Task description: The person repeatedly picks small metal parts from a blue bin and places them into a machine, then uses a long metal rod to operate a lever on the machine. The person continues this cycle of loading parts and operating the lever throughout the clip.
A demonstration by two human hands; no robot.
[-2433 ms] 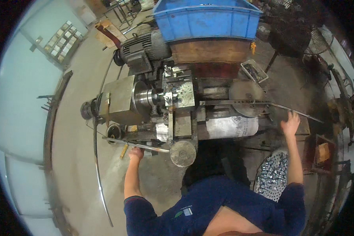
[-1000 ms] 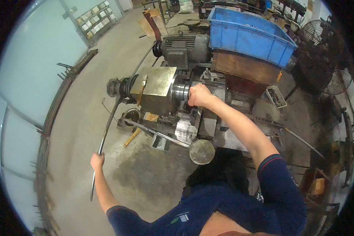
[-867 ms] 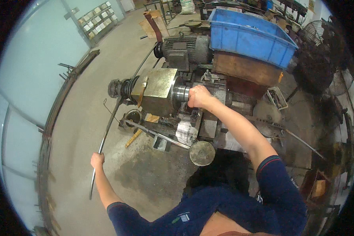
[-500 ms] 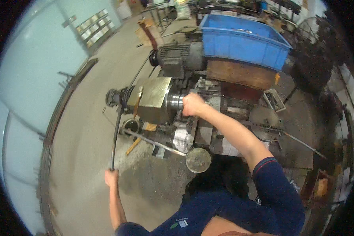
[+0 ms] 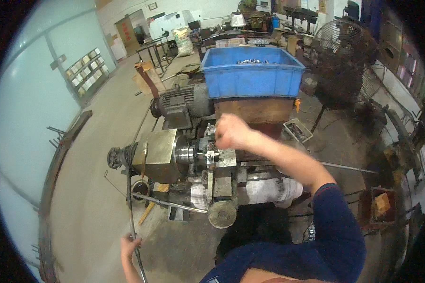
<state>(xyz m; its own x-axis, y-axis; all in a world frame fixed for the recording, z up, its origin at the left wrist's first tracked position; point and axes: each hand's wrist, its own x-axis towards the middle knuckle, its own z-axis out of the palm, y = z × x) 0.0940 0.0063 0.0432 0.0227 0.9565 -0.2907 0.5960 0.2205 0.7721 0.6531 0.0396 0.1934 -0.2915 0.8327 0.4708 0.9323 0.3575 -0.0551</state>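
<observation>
Right forearm (image 5: 288, 156) slants inward, right hand (image 5: 230, 133) curled; left hand (image 5: 128, 246) sits low, half-curled.

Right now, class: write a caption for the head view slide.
Left hand at a long bar, right hand over a greasy machine.

The person wears a navy short-sleeved shirt (image 5: 288, 254); a thin reddish trim (image 5: 325, 187) edges the shirt's right sleeve (image 5: 337, 217), and a pale print (image 5: 214, 280) marks its left front.
</observation>
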